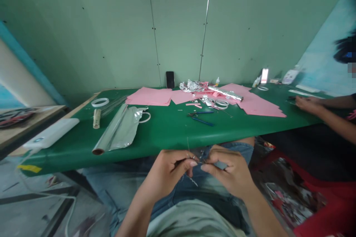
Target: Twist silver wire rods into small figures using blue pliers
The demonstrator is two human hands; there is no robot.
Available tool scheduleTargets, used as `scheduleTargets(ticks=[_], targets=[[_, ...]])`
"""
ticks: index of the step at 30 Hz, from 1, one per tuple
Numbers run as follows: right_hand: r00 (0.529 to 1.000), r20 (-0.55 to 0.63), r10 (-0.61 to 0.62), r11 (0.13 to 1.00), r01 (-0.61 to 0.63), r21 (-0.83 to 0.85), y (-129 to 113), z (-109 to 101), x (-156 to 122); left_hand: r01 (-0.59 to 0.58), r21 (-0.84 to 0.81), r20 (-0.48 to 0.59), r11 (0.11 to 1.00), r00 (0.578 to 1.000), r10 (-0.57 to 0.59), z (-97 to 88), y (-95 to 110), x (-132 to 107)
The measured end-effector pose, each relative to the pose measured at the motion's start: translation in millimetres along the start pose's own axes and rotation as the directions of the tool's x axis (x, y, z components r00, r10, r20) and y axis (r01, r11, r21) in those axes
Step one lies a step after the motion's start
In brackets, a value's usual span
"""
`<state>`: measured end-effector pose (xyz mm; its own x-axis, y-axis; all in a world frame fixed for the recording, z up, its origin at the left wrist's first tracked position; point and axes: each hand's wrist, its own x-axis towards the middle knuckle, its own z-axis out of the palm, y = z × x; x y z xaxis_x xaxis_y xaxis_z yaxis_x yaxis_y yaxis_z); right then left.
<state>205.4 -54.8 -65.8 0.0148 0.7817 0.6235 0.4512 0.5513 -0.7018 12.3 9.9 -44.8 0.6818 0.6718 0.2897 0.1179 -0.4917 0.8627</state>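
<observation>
Above my lap, just off the table's front edge, my left hand (169, 172) and my right hand (229, 170) face each other with fingertips pinched. A thin silvery wire (194, 182) runs between them; one end sticks up past the left fingers and a twisted piece hangs below. Both hands seem closed on this wire, though the exact grip is partly covered by the fingers. Beyond them on the green table (167, 133) lies a pair of blue-handled pliers (202, 117), its handles spread.
A foil roll (111, 129) lies to the left, near a white tape ring (100, 102). Pink sheets (150, 96) and crumpled foil (193, 86) cover the back, with a black phone (170, 80) against the wall. At right, a co-worker's hands (308, 104) work over the table.
</observation>
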Motion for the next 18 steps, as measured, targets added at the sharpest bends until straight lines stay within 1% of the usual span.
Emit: scheduleTargets(ticks=[1,2,3,4,5,6,7,8,9,10,11,12,13,14,16,18], targets=[[0.989,0.057,0.140,0.984,-0.145,0.104,1,1,0,-0.014,0.018,0.001,1.000,1.000,0.014,0.0,0,0],[0.956,0.139,0.258,0.934,-0.284,0.217,2,2,-1,-0.025,0.024,0.007,0.999,1.000,0.025,0.4,1,1],[0.913,0.232,0.337,0.861,-0.398,0.315,3,3,-1,-0.028,0.017,0.012,0.999,1.000,0.028,1.2,1,1],[0.873,0.306,0.379,0.787,-0.478,0.390,4,5,-1,-0.021,-0.003,0.009,1.000,1.000,0.021,2.3,0,1],[0.855,0.336,0.396,0.736,-0.514,0.441,5,7,-1,-0.001,-0.038,-0.012,0.999,1.000,0.000,3.7,0,2],[0.863,0.309,0.401,0.725,-0.505,0.468,4,9,-2,0.031,-0.089,-0.050,0.996,0.998,-0.035,5.3,0,2],[0.889,0.225,0.398,0.756,-0.457,0.468,3,11,-2,0.067,-0.153,-0.100,0.986,0.992,-0.083,7.0,0,3],[0.920,0.105,0.378,0.814,-0.384,0.435,1,12,-2,0.100,-0.219,-0.146,0.971,0.980,-0.134,8.6,0,3],[0.944,-0.028,0.330,0.881,-0.297,0.369,-1,13,-2,0.126,-0.279,-0.178,0.952,0.967,-0.181,9.9,0,4],[0.958,-0.147,0.246,0.944,-0.202,0.263,-4,14,-2,0.146,-0.330,-0.192,0.933,0.957,-0.218,10.8,1,4],[0.965,-0.225,0.137,0.985,-0.109,0.131,-6,14,-2,0.160,-0.368,-0.194,0.916,0.950,-0.243,11.4,1,5],[0.966,-0.259,0.022,1.000,-0.022,0.001,-8,13,-2,0.169,-0.392,-0.188,0.904,0.948,-0.259,11.7,2,5],[0.963,-0.256,-0.087,0.992,0.062,-0.106,-10,12,-2,0.176,-0.407,-0.184,0.896,0.945,-0.269,11.7,3,5],[0.957,-0.229,-0.178,0.974,0.137,-0.183,-11,11,-2,0.181,-0.418,-0.181,0.890,0.944,-0.277,11.5,4,5],[0.940,-0.159,-0.303,0.932,0.257,-0.257,-11,9,0,0.189,-0.432,-0.177,0.882,0.941,-0.288,11.3,5,4],[0.917,-0.105,-0.385,0.896,0.344,-0.281,-9,7,4,0.197,-0.439,-0.168,0.877,0.941,-0.295,11.5,5,3]])
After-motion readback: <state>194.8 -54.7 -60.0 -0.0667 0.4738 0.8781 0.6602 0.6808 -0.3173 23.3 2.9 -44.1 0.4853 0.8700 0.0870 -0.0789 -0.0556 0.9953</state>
